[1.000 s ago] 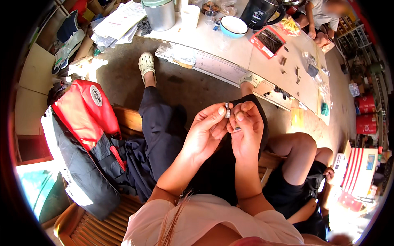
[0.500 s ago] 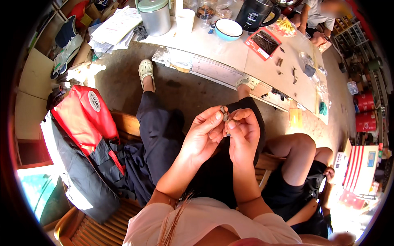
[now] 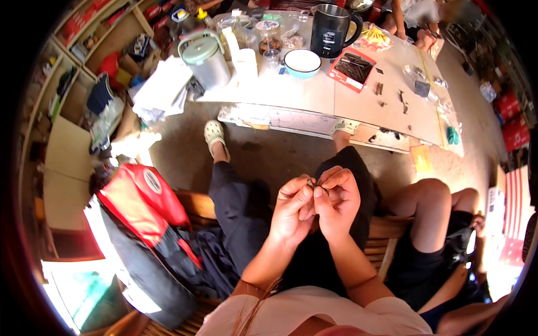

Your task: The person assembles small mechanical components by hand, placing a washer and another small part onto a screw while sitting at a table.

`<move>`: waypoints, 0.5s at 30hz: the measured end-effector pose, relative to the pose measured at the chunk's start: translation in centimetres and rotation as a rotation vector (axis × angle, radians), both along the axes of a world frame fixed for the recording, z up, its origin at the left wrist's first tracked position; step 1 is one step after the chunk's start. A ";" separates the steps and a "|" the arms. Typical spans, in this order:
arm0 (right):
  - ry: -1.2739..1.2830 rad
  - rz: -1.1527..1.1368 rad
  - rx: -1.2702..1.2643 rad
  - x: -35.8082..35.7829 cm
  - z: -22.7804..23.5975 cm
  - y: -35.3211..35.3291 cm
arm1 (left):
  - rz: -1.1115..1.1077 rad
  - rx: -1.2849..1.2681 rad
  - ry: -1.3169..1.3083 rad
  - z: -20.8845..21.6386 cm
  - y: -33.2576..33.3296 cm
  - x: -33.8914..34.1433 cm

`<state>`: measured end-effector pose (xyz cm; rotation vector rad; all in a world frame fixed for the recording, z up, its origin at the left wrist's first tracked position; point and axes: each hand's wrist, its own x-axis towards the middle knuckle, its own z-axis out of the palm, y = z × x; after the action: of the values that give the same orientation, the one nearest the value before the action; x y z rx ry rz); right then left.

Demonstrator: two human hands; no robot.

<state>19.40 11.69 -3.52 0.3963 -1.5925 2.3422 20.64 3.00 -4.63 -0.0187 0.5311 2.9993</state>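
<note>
At the upper left of the frame, wooden shelves hold a jumble of items. Below them, at the left, lies a bulky red and dark grey bundle of fabric, with part of a slatted wooden bench at the lower left. A stack of papers lies in the upper left, touching or just beside a grey pail with a pale green lid. 1 pale clog shows left of centre.

Near the centre, the left hand has its thumb and index finger pinched on a small grey piece, its other fingers curled in. The piece sits between the 2 hands, raised over the lap. The right hand meets it from the right, thumb and index finger closed on it and hiding much of it.

Across the top centre, the pale table carries a white cup, a bowl with a blue outside, and a black jug. Further right are a red box of dark pieces and a few loose dark bits. 1 person shows at the upper right; another person's bare knee is right of centre.
</note>
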 end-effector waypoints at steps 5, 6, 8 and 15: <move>-0.016 0.122 -0.037 -0.5 -0.1 0.0 | 0.030 0.008 -0.080 -0.1 -0.3 -0.3; -0.034 0.171 -0.054 -0.4 0.0 0.0 | 0.032 0.002 -0.056 -0.2 -0.3 -0.3; -0.032 0.200 -0.135 -0.3 0.2 -0.2 | 0.043 -0.005 -0.006 -0.5 -0.4 -0.3; -0.062 0.199 -0.177 0.2 1.2 0.5 | 0.024 -0.108 0.075 0.7 0.0 0.3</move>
<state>19.59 12.15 -2.31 0.4650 -1.4135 2.6441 20.94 3.03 -3.89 0.0801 0.7057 3.0011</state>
